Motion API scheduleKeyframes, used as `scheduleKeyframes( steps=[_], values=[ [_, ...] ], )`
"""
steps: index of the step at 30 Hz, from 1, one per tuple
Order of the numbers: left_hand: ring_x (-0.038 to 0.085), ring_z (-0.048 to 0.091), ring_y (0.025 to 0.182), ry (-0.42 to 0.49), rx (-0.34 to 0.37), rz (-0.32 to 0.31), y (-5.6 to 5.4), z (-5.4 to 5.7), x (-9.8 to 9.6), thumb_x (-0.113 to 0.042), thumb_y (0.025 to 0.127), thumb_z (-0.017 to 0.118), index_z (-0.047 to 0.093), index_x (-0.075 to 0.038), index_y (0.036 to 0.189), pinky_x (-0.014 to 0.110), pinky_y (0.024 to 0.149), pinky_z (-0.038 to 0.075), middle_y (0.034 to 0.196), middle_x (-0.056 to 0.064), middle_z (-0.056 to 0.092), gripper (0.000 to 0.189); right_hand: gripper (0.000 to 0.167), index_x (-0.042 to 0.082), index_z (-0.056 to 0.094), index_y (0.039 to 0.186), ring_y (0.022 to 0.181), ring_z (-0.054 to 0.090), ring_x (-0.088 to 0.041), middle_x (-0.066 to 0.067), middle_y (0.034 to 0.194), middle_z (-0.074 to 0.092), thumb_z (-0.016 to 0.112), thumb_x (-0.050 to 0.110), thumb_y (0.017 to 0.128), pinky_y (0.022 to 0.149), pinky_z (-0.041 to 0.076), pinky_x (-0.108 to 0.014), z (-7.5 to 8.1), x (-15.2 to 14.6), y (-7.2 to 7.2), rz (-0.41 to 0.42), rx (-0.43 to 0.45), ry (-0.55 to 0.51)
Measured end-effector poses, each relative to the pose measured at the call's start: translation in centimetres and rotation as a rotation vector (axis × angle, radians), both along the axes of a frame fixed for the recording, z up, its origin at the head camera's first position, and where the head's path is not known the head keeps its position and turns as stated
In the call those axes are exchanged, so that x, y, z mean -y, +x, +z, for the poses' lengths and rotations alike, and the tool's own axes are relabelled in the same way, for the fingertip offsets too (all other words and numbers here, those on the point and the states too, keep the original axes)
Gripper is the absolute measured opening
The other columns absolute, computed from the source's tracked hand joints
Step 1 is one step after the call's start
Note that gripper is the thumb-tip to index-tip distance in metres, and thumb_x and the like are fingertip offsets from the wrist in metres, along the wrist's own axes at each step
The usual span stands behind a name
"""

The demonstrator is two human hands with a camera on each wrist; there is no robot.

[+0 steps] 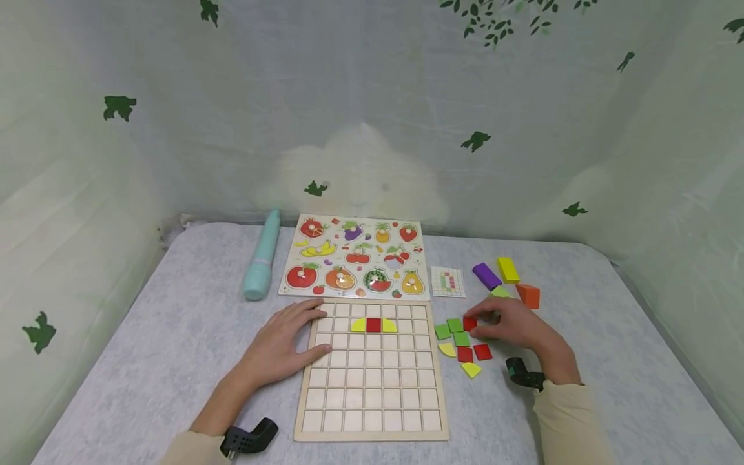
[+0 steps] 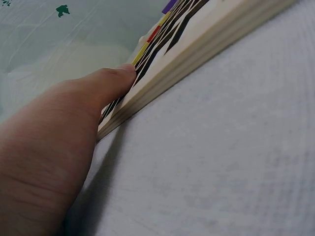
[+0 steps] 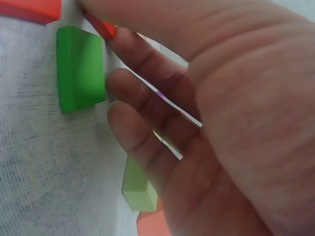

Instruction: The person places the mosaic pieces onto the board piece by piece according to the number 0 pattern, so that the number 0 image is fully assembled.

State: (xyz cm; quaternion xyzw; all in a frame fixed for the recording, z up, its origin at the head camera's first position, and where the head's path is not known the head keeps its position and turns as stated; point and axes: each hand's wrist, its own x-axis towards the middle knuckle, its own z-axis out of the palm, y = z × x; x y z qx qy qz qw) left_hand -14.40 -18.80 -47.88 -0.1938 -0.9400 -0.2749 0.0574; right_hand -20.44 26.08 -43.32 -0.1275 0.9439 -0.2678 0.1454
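Note:
A wooden grid board [image 1: 372, 436] lies in the middle of the table. In one of its upper rows a red square tile [image 1: 374, 325] sits between two yellow rounded tiles [image 1: 358, 325]. My left hand [image 1: 285, 342] rests along the board's left edge, fingers and thumb extended onto it; the thumb [image 2: 110, 83] shows on the edge in the left wrist view. To the right of the board, my right hand [image 1: 511, 323] pinches a red square tile [image 3: 103, 27] between thumb and index finger. Around it lie green squares [image 1: 462, 339], red squares [image 1: 482, 352] and yellow quarter-round tiles [image 1: 471, 370].
A fruit picture puzzle [image 1: 366, 261] stands behind the board, with a teal bottle-shaped object [image 1: 263, 258] at its left. A small pattern card [image 1: 447, 282] lies to its right. Purple [image 1: 487, 276], yellow [image 1: 508, 270], light green [image 1: 501, 292] and orange [image 1: 528, 296] blocks lie beyond my right hand.

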Motion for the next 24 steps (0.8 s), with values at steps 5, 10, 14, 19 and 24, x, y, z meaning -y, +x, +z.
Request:
scheduleKeyframes(
  steps=[5, 10, 14, 19, 24],
  values=[
    [0.031, 0.044, 0.146, 0.001, 0.002, 0.005, 0.1, 0.0, 0.0, -0.054, 0.088, 0.077, 0.064, -0.017, 0.137, 0.059, 0.118, 0.037, 0.157, 0.001, 0.049, 0.063, 0.031, 0.018, 0.078, 0.118, 0.095, 0.058, -0.017, 0.004, 0.107, 0.072, 0.084, 0.025, 0.088, 0.075, 0.053, -0.028, 0.3, 0.3, 0.0, 0.022, -0.028, 0.002],
    [0.031, 0.044, 0.145, 0.001, 0.001, 0.003, 0.1, 0.0, 0.0, -0.054, 0.088, 0.077, 0.064, -0.017, 0.137, 0.059, 0.118, 0.037, 0.157, 0.001, 0.050, 0.063, 0.030, 0.017, 0.078, 0.118, 0.087, 0.057, -0.015, 0.007, 0.101, 0.072, 0.083, 0.024, 0.089, 0.068, 0.051, -0.024, 0.7, 0.6, -0.1, 0.059, -0.098, -0.022],
    [0.031, 0.044, 0.145, 0.002, 0.000, 0.002, 0.1, 0.0, 0.0, -0.054, 0.087, 0.077, 0.064, -0.017, 0.137, 0.059, 0.118, 0.037, 0.157, 0.001, 0.050, 0.063, 0.031, 0.015, 0.078, 0.118, 0.084, 0.057, -0.014, 0.007, 0.099, 0.072, 0.082, 0.024, 0.089, 0.067, 0.051, -0.023, 0.9, 1.3, 0.0, 0.110, -0.125, -0.059],
    [0.031, 0.044, 0.146, -0.003, 0.004, 0.002, 0.1, -0.1, 0.0, -0.055, 0.088, 0.076, 0.064, -0.017, 0.138, 0.059, 0.118, 0.037, 0.157, 0.001, 0.049, 0.064, 0.030, 0.019, 0.077, 0.119, 0.086, 0.057, -0.013, 0.010, 0.101, 0.071, 0.081, 0.025, 0.090, 0.070, 0.053, -0.023, 0.8, 3.1, 0.2, 0.185, -0.121, -0.096],
    [0.031, 0.044, 0.145, 0.004, -0.005, 0.000, 0.0, -0.1, 0.0, -0.055, 0.087, 0.076, 0.064, -0.017, 0.137, 0.059, 0.118, 0.037, 0.157, 0.001, 0.050, 0.064, 0.030, 0.024, 0.078, 0.119, 0.084, 0.057, -0.013, 0.012, 0.102, 0.069, 0.082, 0.030, 0.089, 0.069, 0.051, -0.023, 0.9, 5.2, 0.6, 0.237, -0.143, -0.105]
  ],
)
